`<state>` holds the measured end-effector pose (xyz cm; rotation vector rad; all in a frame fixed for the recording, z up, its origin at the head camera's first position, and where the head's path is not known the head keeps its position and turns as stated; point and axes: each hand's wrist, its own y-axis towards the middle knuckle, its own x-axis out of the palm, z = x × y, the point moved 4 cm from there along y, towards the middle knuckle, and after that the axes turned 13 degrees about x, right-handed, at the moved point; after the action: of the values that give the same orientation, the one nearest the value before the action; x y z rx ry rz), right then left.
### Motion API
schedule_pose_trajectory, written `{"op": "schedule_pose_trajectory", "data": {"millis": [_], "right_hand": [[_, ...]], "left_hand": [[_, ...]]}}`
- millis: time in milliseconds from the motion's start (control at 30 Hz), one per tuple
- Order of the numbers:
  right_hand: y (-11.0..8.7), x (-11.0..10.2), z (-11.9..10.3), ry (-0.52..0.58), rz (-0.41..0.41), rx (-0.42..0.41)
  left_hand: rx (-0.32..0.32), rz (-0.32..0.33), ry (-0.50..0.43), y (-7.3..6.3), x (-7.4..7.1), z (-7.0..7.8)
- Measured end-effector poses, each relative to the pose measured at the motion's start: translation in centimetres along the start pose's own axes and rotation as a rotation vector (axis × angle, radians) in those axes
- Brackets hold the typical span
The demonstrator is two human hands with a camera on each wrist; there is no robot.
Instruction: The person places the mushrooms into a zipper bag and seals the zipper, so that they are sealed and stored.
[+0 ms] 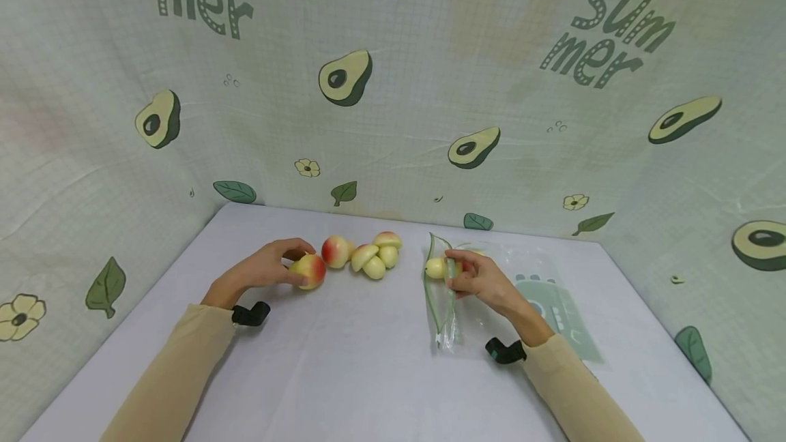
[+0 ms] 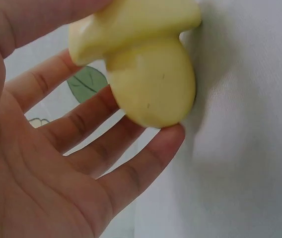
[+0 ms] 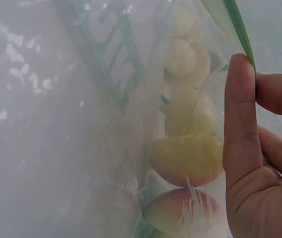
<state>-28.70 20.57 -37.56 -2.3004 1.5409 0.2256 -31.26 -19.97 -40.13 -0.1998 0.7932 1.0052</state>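
Observation:
My left hand grips a toy mushroom with a red-and-yellow cap at the left of the table. From the left wrist view, its pale yellow stem faces the camera, with thumb and fingers around the piece. Over on the right, my right hand pinches the green-edged mouth of a clear zip bag. The right wrist view shows the thumb and fingers on that green strip. Inside the bag lie several mushrooms, blurred by the plastic.
Between the hands, toward the back, sits a cluster of mushrooms: one with a red cap and others with pale stems. The bag's printed green panel spreads over the white table. A patterned cloth hangs behind and at both sides.

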Motion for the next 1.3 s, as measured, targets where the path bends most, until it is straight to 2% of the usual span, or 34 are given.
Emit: {"op": "schedule_pose_trajectory", "data": {"millis": [500, 967, 1300], "right_hand": [[-0.1, 0.0, 0.0, 0.004, -0.003, 0.004], [0.0, 0.0, 0.0, -0.009, 0.004, 0.0], [0.0, 0.0, 0.1, -0.006, 0.001, 0.002]], "left_hand": [[-0.007, -0.009, -0.008, 0.3, 1.0, 1.0], [0.05, -0.017, 0.0, 0.7, 1.8, 1.4], [0.086, -0.012, 0.003, 1.1, 2.7, 2.3]]}}
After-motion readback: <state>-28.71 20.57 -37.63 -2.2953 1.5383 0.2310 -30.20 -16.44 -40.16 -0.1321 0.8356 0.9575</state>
